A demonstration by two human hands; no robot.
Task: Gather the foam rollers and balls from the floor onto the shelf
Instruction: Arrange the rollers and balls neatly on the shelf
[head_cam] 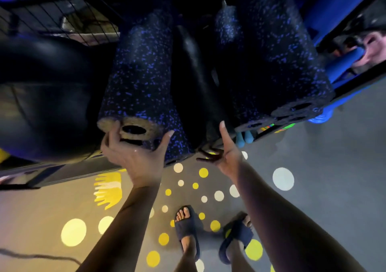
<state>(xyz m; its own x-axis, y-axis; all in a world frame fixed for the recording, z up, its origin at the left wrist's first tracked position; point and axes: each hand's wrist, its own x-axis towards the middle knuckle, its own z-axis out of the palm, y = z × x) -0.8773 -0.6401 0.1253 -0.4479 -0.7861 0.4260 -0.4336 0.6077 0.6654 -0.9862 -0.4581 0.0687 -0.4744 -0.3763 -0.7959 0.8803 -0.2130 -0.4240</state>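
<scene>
A black foam roller with blue speckles [140, 79] lies on the shelf, its hollow end facing me. My left hand [133, 157] cups that end, fingers spread around it. My right hand [225, 157] is open at the shelf edge, thumb up beside a smooth black roller [194, 67], holding nothing. Two more speckled rollers [277, 63] lie stacked at the right, ends facing out. A large dark ball [43, 96] sits on the shelf at the left.
The shelf's front edge [62, 175] runs across the left. Blue foam pieces [344, 63] and small light-blue items [244, 138] sit at the right. The grey floor [334, 167] has yellow and white dots. My sandalled feet [188, 230] stand below. A cable [31, 256] lies at bottom left.
</scene>
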